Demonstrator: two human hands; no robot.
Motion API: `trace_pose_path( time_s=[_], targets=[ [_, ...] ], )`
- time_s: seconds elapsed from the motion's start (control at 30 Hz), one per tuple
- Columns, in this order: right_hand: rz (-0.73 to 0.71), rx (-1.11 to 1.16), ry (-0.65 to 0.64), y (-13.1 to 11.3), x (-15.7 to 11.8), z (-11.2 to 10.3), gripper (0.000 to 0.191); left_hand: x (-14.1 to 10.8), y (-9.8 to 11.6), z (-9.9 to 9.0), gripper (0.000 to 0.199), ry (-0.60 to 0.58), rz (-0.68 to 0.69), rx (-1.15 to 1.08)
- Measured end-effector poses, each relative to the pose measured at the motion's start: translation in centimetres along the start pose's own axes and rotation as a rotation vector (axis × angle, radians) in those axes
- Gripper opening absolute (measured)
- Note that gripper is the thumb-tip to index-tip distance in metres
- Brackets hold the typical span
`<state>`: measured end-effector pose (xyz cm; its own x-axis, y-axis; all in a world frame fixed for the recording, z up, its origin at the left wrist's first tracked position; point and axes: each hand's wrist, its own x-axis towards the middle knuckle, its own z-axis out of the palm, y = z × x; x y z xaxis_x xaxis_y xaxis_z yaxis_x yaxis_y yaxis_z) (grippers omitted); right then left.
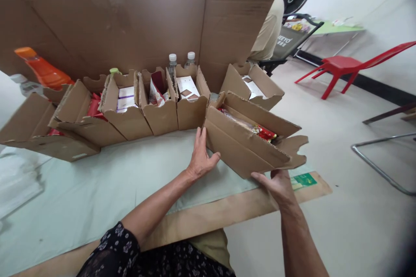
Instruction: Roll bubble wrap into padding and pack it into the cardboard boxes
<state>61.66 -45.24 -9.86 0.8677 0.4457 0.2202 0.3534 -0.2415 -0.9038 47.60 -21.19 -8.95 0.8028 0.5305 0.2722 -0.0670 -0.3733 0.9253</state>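
"At the right end of the table (pixel 152 169), how is that angled carton (pixel 242 145) held?"

"The left hand (pixel 202 156), fingers extended, lies against its left end; the right hand (pixel 276 188) supports its near lower corner. Some fingers are hidden, so I can't tell how tightly."

"What's done?"

"Five cartons (pixel 162 117) with goods inside seem lined up leftward. This one, also stocked, looks unsettled; a far carton (pixel 269 103) sits apart from the row."
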Motion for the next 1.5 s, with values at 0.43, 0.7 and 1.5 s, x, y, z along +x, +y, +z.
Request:
trace_pose_path(
  time_s=[0.43,0.7,1.5],
  targets=[
    [-0.037,-0.048,0.206,-0.4,-1.5,3.9,0.095,0.9,-2.3,2.1,0.104,-0.175,0.054,0.026],
    [-0.094,-0.083,0.306,-1.6,-1.7,6.9,0.101,0.8,-2.7,1.5,0.102,-0.188,0.058,0.011],
    [-0.249,-0.131,0.363,-3.1,4.1,12.9,0.118,0.6,-3.5,1.3,0.099,-0.164,0.091,-0.081]
  ],
)
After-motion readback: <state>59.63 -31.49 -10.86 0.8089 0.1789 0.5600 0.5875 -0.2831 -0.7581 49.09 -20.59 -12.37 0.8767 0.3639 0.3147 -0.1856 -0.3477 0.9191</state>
